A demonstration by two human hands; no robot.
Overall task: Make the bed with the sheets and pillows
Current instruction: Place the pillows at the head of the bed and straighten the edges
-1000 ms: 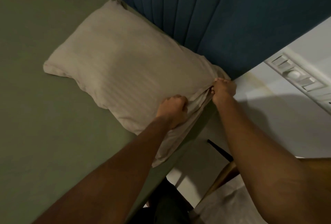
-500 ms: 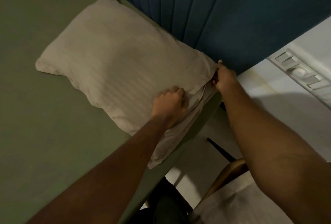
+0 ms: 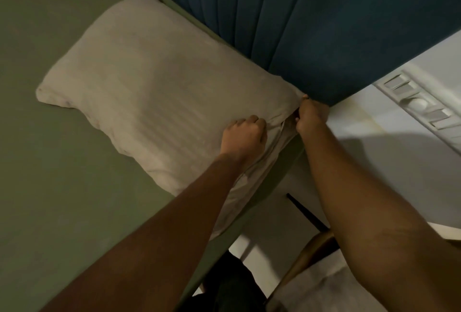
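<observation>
Currently the pillow (image 3: 154,87) lies flat on the green sheet (image 3: 50,174) at the head of the bed, its long edge against the blue headboard (image 3: 324,24). Left hand (image 3: 243,137) is clenched on the loose fabric at the pillow's open end, while the right hand (image 3: 311,115) pinches the corner of that end beside the headboard. White wall (image 3: 374,149) with a switch panel (image 3: 421,109) stands beyond the bed edge.

The pillow (image 3: 159,82), lying across the middle of the frame, is showing pale beige with faint tone-on-tone stripes. The sheet (image 3: 50,174) filling the left side is showing plain olive green. At the upper right, the headboard (image 3: 311,19) is showing deep blue with vertical channels. The wall (image 3: 374,157) at right is looking white.
</observation>
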